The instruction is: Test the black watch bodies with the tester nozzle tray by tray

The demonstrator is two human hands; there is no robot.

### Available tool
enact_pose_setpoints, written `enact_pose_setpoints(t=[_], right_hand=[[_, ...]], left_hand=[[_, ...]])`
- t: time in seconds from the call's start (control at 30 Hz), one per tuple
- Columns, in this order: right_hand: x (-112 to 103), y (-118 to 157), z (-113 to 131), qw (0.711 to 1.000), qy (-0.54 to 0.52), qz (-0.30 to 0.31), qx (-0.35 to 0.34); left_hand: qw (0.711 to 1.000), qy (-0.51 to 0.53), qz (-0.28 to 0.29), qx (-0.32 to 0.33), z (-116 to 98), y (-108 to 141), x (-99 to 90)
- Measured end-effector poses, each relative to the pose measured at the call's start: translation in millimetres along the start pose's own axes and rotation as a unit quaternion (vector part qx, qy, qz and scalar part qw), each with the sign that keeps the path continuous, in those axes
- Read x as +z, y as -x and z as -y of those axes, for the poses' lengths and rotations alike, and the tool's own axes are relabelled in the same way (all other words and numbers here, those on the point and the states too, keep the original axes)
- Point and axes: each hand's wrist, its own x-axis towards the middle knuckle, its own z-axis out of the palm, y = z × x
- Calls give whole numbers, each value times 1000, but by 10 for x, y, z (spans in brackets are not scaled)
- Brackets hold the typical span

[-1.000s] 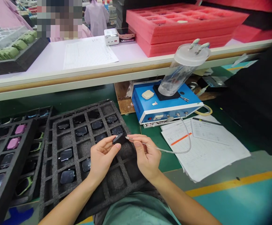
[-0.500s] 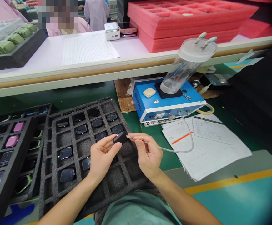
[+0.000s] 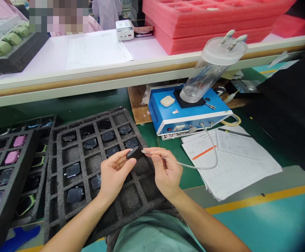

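My left hand [image 3: 115, 171] pinches a black smartwatch case [image 3: 134, 153] between thumb and fingers, above the foam tray. In my right hand [image 3: 168, 171] is the end of a clear thin tube [image 3: 207, 168], closed between thumb and forefinger. Its small pale tip [image 3: 143, 151] is at the right side of the case; whether it touches cannot be made out. The tube loops back to the front of a blue machine [image 3: 191, 115]. Below my hands lies a dark grey foam tray [image 3: 93, 164] with several black watch cases [image 3: 75, 194] in its compartments.
More foam trays [image 3: 15, 175] with pink and green-rimmed watches lie left. A clear cylinder [image 3: 207, 73] and a cream case [image 3: 167, 101] stand on the machine. Papers [image 3: 236, 171] with a pen lie right. Red foam trays [image 3: 173, 45] rest on the shelf. A person in pink sits across.
The view has shifted slightly. Both hands keep their hold on the watch case and the tube, with almost no movement between them.
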Motion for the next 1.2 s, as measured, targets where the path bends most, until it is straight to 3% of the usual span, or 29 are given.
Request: enact_pose_setpoints(t=[0.7, 1.0, 1.2], right_hand=[[5, 3, -10, 1000, -6, -3, 5], [26, -4, -13, 999, -31, -5, 12], [41, -48, -44, 999, -43, 5, 11]], left_hand=[[1000, 4, 2, 4, 2, 3, 1], [999, -9, 11, 34, -27, 6, 10], [999, -24, -16, 38, -46, -28, 5]])
